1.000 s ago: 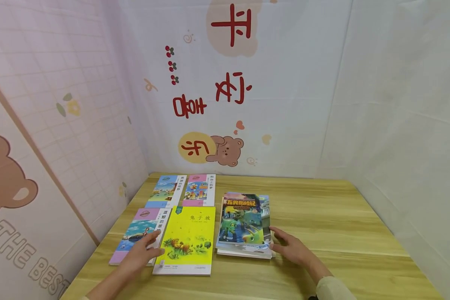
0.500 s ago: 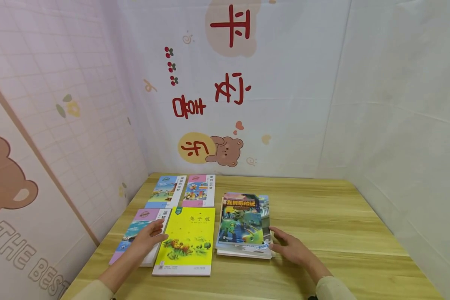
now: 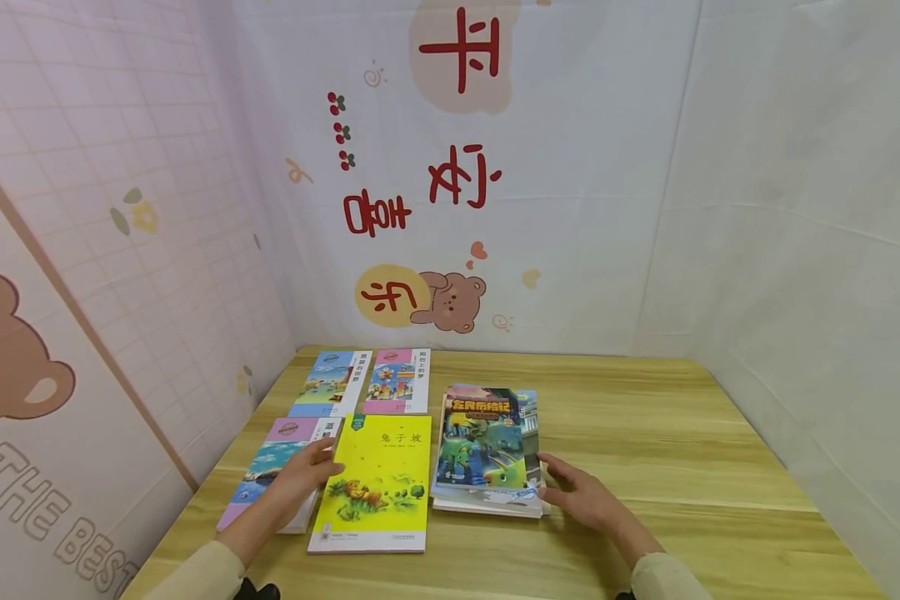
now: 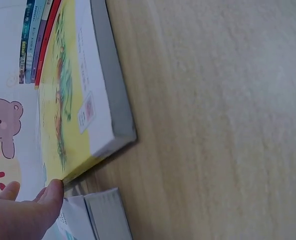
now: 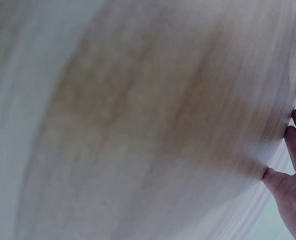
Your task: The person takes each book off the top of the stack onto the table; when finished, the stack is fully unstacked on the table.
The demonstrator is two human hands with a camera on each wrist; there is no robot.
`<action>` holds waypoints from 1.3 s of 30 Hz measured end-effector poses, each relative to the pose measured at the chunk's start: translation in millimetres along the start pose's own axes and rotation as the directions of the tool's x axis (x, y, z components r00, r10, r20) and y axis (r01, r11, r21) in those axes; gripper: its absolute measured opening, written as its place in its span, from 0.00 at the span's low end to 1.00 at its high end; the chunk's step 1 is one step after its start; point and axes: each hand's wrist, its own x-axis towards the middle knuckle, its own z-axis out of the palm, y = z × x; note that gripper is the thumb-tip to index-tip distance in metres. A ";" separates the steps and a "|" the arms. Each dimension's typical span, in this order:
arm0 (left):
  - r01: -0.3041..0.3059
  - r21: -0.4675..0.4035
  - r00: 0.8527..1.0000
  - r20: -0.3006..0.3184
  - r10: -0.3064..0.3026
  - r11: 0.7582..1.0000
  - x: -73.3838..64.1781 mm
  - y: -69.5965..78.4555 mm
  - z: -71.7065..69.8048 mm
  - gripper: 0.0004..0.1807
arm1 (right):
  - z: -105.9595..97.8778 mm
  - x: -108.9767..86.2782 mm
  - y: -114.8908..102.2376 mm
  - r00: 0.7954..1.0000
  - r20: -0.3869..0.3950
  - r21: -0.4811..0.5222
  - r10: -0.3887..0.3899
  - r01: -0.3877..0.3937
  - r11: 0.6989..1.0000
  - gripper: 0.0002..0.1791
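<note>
Left hand (image 3: 297, 482): fingers loosely extended, thumb apart, grasping nothing; thumb tip touching the left edge of the yellow book titled 兔子坡 (image 3: 378, 479). Said book lies flat, cover up, just right of this hand. Purple-and-blue sea-cover book (image 3: 264, 462): beneath and left of the same hand, partly hidden by it. Blue-banded book (image 3: 322, 385) and pink-banded book (image 3: 397, 385): side by side, beyond the left hand. Right hand (image 3: 587, 500): spread, fingers lightly bent, gripping nothing; tips at the right side of a book stack (image 3: 487, 502), dinosaur-cover book (image 3: 480, 442) uppermost. Wood-grain counter (image 3: 645, 425): under all.
</note>
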 end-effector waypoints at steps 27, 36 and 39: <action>-0.037 -0.007 0.999 -0.026 0.037 0.999 5.6 22.2 16.7 0.37 | -0.6 1.8 -2.7 1.000 0.003 -0.013 -0.017 0.017 1.000 0.36; -0.110 -0.069 0.994 0.004 0.110 0.992 7.3 34.1 35.9 0.38 | -2.9 4.0 -3.0 0.998 -0.043 0.012 -0.035 0.036 0.999 0.37; -0.123 -0.082 0.992 0.023 0.125 0.989 9.9 37.2 45.4 0.38 | -5.3 4.7 -5.7 0.998 -0.046 0.027 -0.043 0.045 0.999 0.37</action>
